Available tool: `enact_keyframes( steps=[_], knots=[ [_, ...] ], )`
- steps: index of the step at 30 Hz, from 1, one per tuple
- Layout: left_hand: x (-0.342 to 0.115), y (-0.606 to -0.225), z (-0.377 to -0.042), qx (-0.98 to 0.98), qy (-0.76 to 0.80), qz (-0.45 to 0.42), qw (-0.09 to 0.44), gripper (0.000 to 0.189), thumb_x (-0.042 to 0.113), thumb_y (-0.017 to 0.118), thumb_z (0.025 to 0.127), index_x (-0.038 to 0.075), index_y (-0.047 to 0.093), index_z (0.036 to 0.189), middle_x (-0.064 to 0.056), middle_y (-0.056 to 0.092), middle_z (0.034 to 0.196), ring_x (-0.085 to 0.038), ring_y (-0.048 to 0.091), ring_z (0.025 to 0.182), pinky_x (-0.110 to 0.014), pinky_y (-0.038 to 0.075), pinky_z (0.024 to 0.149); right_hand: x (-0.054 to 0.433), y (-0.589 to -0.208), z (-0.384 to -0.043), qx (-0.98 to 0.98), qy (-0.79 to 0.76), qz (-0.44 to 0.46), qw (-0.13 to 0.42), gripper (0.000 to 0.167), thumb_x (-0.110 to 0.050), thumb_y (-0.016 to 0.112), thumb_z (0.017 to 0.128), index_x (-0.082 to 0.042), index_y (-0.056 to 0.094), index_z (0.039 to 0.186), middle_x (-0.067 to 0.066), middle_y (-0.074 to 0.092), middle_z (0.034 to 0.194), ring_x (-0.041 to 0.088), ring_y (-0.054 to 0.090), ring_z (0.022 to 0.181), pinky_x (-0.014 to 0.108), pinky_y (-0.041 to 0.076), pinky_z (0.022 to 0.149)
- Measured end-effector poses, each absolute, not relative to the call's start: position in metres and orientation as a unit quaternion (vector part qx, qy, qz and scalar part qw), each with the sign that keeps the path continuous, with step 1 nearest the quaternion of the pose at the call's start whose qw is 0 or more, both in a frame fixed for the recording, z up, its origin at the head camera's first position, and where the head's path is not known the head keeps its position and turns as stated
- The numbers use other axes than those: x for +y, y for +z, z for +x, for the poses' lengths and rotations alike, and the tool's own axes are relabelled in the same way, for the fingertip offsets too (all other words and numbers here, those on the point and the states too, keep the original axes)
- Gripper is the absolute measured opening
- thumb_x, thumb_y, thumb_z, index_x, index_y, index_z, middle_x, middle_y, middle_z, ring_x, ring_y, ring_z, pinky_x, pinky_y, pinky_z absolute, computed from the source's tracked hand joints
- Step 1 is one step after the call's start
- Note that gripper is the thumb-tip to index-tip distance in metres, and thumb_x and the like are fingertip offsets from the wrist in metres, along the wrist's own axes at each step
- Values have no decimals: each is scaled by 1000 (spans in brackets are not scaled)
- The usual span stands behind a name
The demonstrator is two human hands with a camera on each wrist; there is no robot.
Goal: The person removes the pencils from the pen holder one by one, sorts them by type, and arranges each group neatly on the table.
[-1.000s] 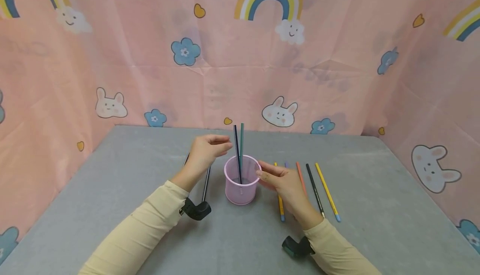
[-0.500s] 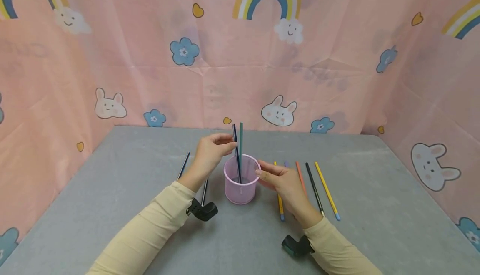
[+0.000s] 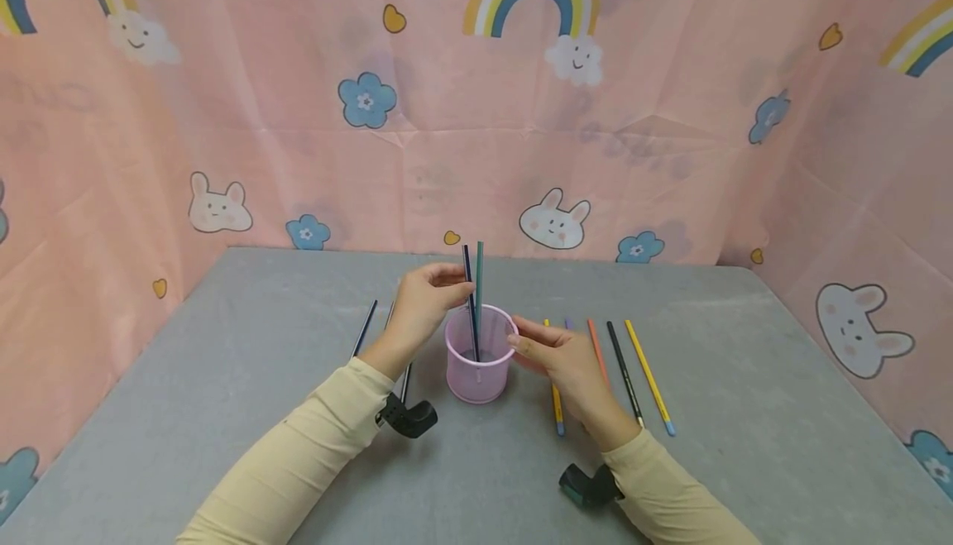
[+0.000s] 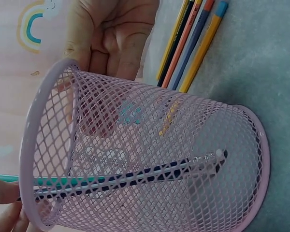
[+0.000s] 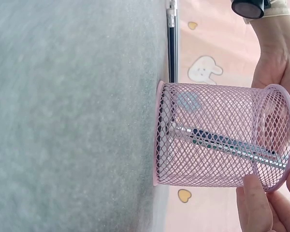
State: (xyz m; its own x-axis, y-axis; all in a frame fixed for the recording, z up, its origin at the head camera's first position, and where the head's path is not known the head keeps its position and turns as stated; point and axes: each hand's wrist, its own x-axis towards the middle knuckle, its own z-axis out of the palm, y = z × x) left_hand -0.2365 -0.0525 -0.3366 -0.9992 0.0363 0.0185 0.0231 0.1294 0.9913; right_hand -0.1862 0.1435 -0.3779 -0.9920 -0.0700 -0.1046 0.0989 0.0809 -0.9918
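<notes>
A pink mesh pencil holder (image 3: 478, 384) stands upright on the table in the head view. Two pencils lean in it, one dark (image 3: 466, 262) and one green (image 3: 480, 268). My left hand (image 3: 426, 301) pinches the dark pencil just above the rim, thumb on the near side. In the left wrist view, the pencils' lower ends (image 4: 217, 157) show through the mesh near the bottom. My right hand (image 3: 564, 360) holds the holder's right side by the rim, and its thumb (image 5: 256, 200) lies against the outer mesh in the right wrist view.
Right of the holder lie several pencils: a yellow one (image 3: 557, 413), an orange one (image 3: 597, 351), a black one (image 3: 624, 371), another yellow one (image 3: 650, 377). A dark pencil (image 3: 365, 326) and others lie partly hidden behind my left arm. A printed pink cloth (image 3: 447, 173) hangs behind the table.
My left hand has moved slightly right to the dark pencil and now pinches it. My right hand and the holder have stayed in place.
</notes>
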Motion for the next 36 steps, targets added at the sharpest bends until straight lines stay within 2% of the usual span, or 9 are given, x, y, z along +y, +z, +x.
enact_keyframes(
  steps=[11, 18, 29, 36],
  knots=[
    [-55, -328, -236, 739, 673, 20, -13, 28, 4, 71, 90, -4, 67, 117, -21, 70, 114, -15, 70, 87, -30, 61, 87, 143, -377, -186, 733, -677, 11, 65, 43, -19, 72, 92, -7, 64, 132, 12, 64, 135, 17, 68, 116, 29, 57, 92],
    [-62, -313, -235, 721, 691, 29, -28, 29, 2, 71, 89, -5, 66, 116, -19, 69, 113, -12, 69, 89, -28, 61, 86, 143, -375, -187, 731, -680, 12, 64, 43, -17, 73, 91, -5, 64, 132, 13, 63, 136, 15, 68, 114, 29, 57, 92],
    [-78, -287, -226, 699, 710, 39, -72, 28, 3, 71, 90, -6, 65, 116, -9, 68, 103, -7, 68, 85, -23, 61, 83, 144, -376, -187, 729, -681, 13, 62, 42, -14, 72, 92, -5, 63, 132, 14, 63, 136, 9, 70, 109, 27, 58, 90],
    [-90, -274, -219, 697, 709, 53, -99, 28, 5, 71, 91, -6, 65, 116, -3, 66, 98, -8, 69, 87, -23, 60, 85, 144, -376, -186, 729, -682, 13, 63, 43, -15, 73, 91, -5, 64, 132, 13, 63, 136, 12, 69, 111, 27, 58, 91]
  ],
)
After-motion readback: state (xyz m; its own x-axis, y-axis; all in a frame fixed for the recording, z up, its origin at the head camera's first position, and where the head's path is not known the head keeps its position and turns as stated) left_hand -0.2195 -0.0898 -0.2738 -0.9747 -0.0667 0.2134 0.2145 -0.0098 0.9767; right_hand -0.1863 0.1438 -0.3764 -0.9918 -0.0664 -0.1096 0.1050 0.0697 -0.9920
